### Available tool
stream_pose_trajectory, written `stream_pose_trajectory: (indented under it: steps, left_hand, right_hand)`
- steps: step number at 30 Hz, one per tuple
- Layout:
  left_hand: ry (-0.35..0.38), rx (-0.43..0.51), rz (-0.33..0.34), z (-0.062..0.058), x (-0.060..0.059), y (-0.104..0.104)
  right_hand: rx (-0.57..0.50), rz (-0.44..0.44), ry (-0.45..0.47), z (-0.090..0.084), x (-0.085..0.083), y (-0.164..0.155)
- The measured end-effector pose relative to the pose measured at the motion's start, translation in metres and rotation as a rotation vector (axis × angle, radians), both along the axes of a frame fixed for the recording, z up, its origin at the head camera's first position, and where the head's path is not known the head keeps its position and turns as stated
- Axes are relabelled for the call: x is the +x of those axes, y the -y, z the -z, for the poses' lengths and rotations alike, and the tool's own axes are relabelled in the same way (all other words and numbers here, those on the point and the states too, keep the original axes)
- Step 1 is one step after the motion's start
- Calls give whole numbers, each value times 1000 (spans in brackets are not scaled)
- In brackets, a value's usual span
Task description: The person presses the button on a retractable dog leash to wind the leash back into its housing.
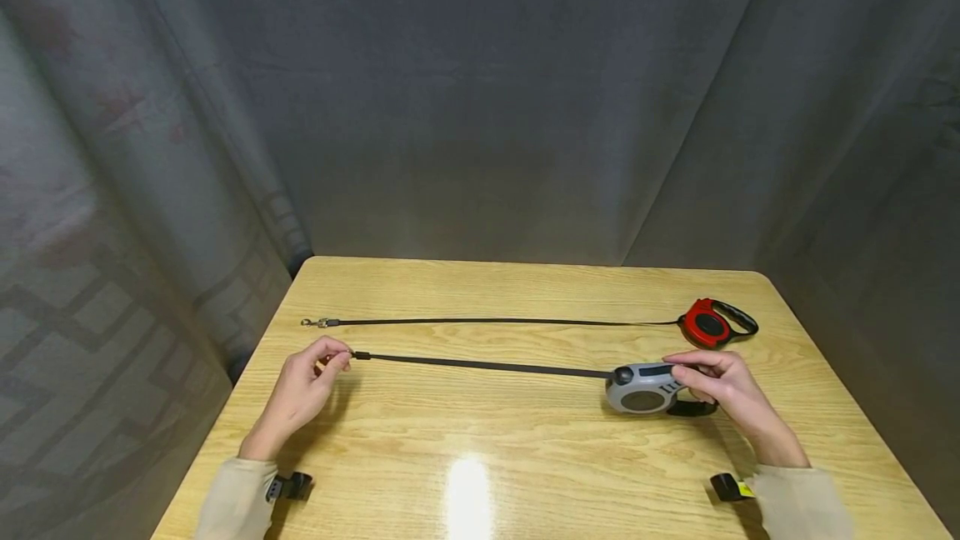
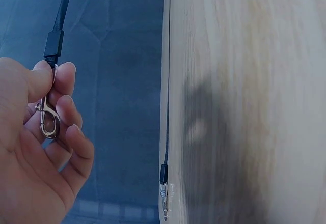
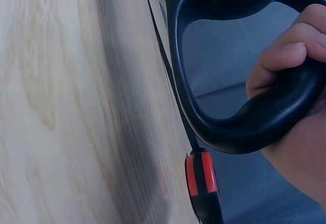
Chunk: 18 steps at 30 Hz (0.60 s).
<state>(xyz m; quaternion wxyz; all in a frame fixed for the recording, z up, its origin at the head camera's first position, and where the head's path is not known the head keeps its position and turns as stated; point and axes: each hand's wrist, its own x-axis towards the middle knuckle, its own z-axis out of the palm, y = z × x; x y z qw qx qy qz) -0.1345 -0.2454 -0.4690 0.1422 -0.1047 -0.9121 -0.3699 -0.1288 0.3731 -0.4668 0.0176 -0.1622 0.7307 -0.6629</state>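
A grey retractable dog leash is held above the table by my right hand. In the right wrist view, the fingers curl round the leash's black loop handle. Its black strap is drawn out to the left, nearly straight. At the strap's far end my left hand pinches the top of a metal snap hook between thumb and index finger, just below the black sleeve. The other left fingers curl loosely behind the hook.
Behind, a red retractable leash lies on the wooden table. Its thin black strap stretches leftward to a metal snap hook. Grey curtains hang around the table's back and sides.
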Motion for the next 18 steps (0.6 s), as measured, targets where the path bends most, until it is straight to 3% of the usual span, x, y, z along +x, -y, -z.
stream_pose_trajectory:
  steps: [18]
  left_hand:
    - [17, 6, 19, -2, 2, -4]
  right_hand:
    - [34, -2, 38, 0, 0, 4]
